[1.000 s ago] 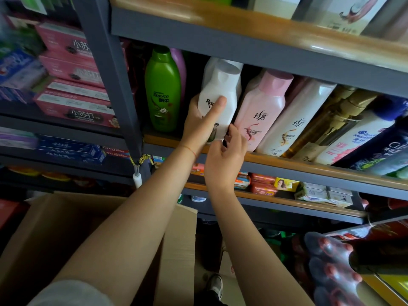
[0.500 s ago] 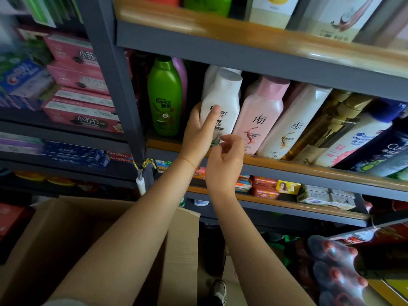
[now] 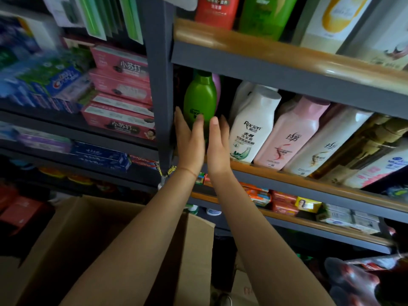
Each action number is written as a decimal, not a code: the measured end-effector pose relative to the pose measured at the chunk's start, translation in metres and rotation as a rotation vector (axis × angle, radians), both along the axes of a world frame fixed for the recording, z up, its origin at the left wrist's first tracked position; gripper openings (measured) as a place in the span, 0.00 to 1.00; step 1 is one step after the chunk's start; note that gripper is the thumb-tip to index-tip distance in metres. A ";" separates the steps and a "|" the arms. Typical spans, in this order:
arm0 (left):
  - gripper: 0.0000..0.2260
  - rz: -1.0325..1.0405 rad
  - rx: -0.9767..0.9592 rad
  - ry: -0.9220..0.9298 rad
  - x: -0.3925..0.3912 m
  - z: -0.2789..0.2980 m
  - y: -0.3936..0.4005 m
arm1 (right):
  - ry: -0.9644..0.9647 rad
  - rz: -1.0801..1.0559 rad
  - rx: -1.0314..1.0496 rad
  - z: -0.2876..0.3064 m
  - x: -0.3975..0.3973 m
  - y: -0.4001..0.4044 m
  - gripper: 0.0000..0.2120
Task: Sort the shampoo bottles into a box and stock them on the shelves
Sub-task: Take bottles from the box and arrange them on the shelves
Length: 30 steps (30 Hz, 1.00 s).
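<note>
A green shampoo bottle (image 3: pixel 199 100) stands upright at the left end of the middle shelf (image 3: pixel 287 173). My left hand (image 3: pixel 189 140) and my right hand (image 3: pixel 217 144) are raised side by side in front of its lower half, fingers straight, holding nothing. The left fingertips touch or nearly touch the bottle. To the right stand a white Raclen bottle (image 3: pixel 251 129), a pink bottle (image 3: pixel 293 133) and another white bottle (image 3: pixel 326 140), all leaning left. An open cardboard box (image 3: pixel 92 239) sits below my arms.
A dark shelf post (image 3: pixel 160 85) rises just left of my hands. Pink toothpaste boxes (image 3: pixel 119 89) fill the left bay. Red and green bottles (image 3: pixel 260 14) stand on the shelf above, soap packs (image 3: pixel 284 202) on the one below. Wrapped drink bottles (image 3: pixel 353 281) lie at bottom right.
Both hands have let go of the white Raclen bottle, which now stands on the shelf, and have moved left to the green bottle. The view has tilted upward.
</note>
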<state>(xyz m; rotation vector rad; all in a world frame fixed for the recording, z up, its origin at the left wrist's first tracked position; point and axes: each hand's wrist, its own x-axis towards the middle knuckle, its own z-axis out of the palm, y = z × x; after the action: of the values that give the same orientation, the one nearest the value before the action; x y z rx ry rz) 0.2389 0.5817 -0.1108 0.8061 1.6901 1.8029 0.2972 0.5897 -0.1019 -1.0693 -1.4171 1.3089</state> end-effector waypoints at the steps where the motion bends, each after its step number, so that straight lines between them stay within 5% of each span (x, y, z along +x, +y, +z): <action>1: 0.40 -0.015 0.007 -0.031 -0.004 0.003 0.003 | -0.012 -0.011 -0.011 0.001 -0.003 0.005 0.27; 7: 0.37 -0.072 0.060 -0.052 -0.024 0.008 0.023 | -0.071 -0.065 -0.020 0.001 -0.017 0.028 0.39; 12: 0.34 -0.045 0.089 -0.085 -0.030 0.005 0.035 | -0.068 -0.067 -0.062 0.000 -0.023 0.041 0.36; 17: 0.41 -0.093 0.097 -0.061 -0.026 0.002 0.033 | -0.126 -0.098 -0.107 0.000 -0.031 0.044 0.50; 21: 0.44 -0.096 0.087 -0.059 -0.033 0.005 0.036 | -0.106 -0.136 -0.031 -0.001 -0.033 0.050 0.49; 26: 0.30 -0.053 0.102 -0.076 -0.039 0.004 0.044 | -0.114 -0.101 0.020 -0.003 -0.032 0.057 0.50; 30: 0.43 -0.053 0.113 -0.030 -0.040 0.005 0.047 | -0.121 -0.043 0.046 -0.008 -0.031 0.063 0.48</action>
<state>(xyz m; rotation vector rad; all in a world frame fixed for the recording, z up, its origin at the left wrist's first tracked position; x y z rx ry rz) 0.1993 0.6291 -0.1060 0.8585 1.5455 1.8779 0.2667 0.6528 -0.1101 -1.1580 -1.4977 1.1918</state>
